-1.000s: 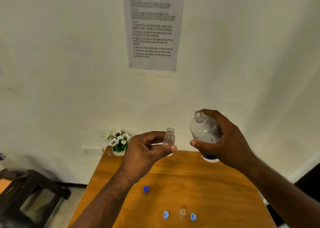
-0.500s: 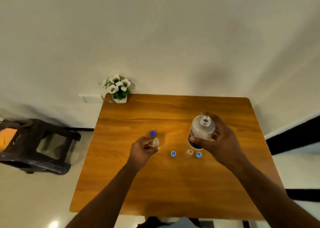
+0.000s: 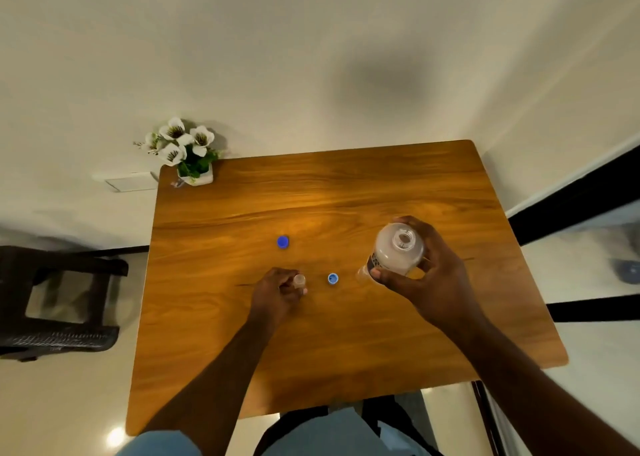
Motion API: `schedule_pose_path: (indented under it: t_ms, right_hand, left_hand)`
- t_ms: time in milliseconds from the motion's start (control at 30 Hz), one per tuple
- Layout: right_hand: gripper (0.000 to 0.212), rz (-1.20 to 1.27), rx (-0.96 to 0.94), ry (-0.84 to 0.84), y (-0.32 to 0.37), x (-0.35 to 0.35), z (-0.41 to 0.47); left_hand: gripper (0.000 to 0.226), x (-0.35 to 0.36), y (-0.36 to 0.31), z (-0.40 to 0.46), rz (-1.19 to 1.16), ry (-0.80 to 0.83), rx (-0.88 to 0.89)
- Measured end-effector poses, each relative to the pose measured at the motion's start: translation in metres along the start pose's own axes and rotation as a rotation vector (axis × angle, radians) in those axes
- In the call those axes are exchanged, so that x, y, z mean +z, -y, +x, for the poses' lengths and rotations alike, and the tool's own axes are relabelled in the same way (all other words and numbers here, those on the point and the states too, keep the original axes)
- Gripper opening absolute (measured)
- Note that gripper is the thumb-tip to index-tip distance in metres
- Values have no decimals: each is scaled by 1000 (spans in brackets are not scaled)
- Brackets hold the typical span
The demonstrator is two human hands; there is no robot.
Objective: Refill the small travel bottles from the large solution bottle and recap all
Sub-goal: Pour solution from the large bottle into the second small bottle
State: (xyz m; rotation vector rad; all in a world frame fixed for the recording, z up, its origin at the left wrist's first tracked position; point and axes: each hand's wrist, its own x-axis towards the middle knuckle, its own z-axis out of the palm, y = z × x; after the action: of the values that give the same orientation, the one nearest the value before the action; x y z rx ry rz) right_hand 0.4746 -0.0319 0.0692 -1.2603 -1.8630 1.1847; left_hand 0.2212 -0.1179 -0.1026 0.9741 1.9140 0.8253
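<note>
Lowered since a moment ago, the left hand [image 3: 277, 294] now sits at the wooden table [image 3: 346, 351], fingers closed around 1 uncapped small travel bottle [image 3: 300, 280]. Over the table's right side, the right hand [image 3: 429, 275] grips the large solution bottle [image 3: 398, 251] (cap off, mouth upward). 2 blue caps lie loose: a dark one [image 3: 283, 242] farther back, a lighter one [image 3: 332, 278] between the hands.

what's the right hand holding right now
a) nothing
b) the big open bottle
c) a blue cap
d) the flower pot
b: the right hand wraps the large bottle, whose uncapped neck faces the camera; the blue caps lie loose on the table.
</note>
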Motion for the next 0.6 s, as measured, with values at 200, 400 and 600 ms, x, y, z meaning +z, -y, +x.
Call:
schedule_pose_path:
  t_ms: [200,400,600]
  right_hand:
    - [81,0,-10,-26,5,-10,-8]
    - [79,-10,-36,-80,13,-29,-15]
    - [77,-27,-28,-117,11,-58,-25]
  left_hand:
    - [61,2,0,2,88,19,14]
    - [95,6,-28,-17,184,-150,183]
    - [68,51,-75,-43,170,-93,345]
